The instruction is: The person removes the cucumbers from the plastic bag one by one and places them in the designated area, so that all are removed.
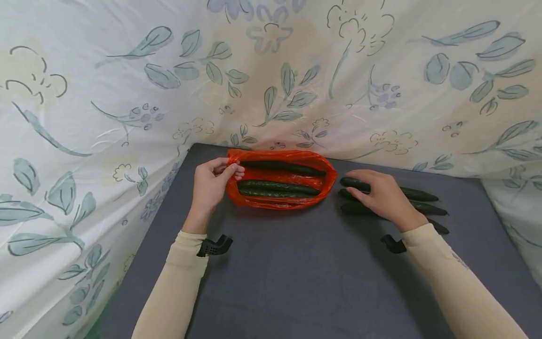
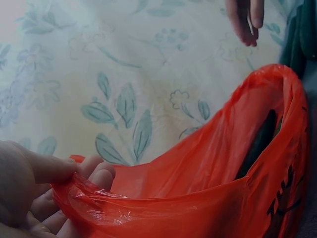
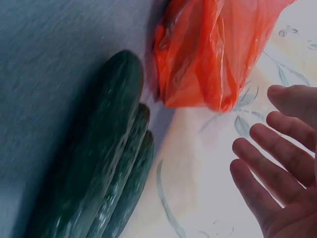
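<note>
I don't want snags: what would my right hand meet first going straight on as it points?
Probably the red bag: in the head view, your right hand points toward its rim, though depth is unclear; it might pass above.

In my head view, a dark grey table [image 1: 271, 282] lies below, and a pale cloth [image 1: 262, 56] hangs behind it and at both sides. Blue-green leaves [image 1: 287, 78] and outlined flowers [image 1: 355, 29] are printed on it. The light is soft, somewhat warmer near the middle.
</note>
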Demonstrator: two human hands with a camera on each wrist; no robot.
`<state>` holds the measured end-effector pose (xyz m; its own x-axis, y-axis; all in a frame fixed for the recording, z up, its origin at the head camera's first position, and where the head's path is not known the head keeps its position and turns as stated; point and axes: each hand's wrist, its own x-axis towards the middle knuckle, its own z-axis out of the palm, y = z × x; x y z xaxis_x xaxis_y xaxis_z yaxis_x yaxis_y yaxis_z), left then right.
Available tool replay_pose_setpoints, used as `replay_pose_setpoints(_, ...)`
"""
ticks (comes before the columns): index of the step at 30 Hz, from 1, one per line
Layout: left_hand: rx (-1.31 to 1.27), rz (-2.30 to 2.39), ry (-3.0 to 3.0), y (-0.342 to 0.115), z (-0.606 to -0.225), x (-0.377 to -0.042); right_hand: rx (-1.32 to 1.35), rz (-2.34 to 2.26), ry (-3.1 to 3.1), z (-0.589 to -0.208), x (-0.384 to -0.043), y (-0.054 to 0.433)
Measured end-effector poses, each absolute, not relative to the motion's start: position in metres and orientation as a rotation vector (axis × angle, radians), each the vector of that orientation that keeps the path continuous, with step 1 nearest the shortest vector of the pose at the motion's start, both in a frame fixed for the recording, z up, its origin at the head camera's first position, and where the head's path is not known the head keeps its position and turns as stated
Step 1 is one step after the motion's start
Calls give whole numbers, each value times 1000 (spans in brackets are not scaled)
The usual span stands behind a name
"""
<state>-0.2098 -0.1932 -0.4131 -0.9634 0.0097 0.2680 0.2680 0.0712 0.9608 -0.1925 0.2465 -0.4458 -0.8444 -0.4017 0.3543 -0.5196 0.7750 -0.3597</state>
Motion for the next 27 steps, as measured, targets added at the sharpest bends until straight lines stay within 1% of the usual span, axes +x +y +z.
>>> replay_pose_setpoints(27,-308,-1998,-2159,-191,-417,-212,861,796,-2809,-443,-230,181)
